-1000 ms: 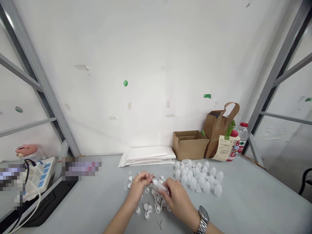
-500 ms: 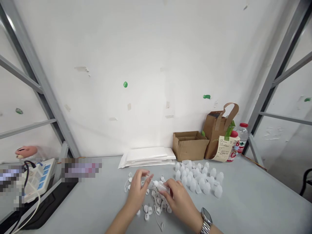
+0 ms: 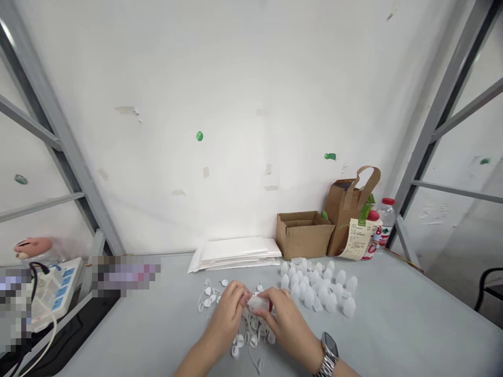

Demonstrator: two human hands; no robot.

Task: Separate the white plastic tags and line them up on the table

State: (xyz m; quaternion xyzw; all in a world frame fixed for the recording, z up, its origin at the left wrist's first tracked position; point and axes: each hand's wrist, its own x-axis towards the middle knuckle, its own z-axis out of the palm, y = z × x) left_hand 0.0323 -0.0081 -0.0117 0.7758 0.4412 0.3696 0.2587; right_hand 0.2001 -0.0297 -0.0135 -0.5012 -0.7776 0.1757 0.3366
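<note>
A small translucent plastic bottle (image 3: 258, 302) lies almost level between my two hands. My right hand (image 3: 285, 317) is closed around its right end, thumb below and fingers above, with a bit of red at the fingers. The fingers of my left hand (image 3: 231, 312) are pinched at the bottle's left end and hide its tip; whether they also hold a cap cannot be made out. Under and around the hands lie white caps with cord-like straps (image 3: 251, 330). A few more white caps (image 3: 208, 297) are left of my left hand.
Several translucent bottles (image 3: 314, 288) stand and lie right of my hands. Behind are white padded envelopes (image 3: 236, 255), an open cardboard box (image 3: 304, 241), a paper bag (image 3: 341, 214) and a red-capped bottle (image 3: 387, 217). A power strip (image 3: 63, 290) is at the left.
My left hand has moved right to the bottle, and its fingers have closed at the tip, which showed uncovered before. The right hand keeps holding the bottle. The view has shifted slightly.
</note>
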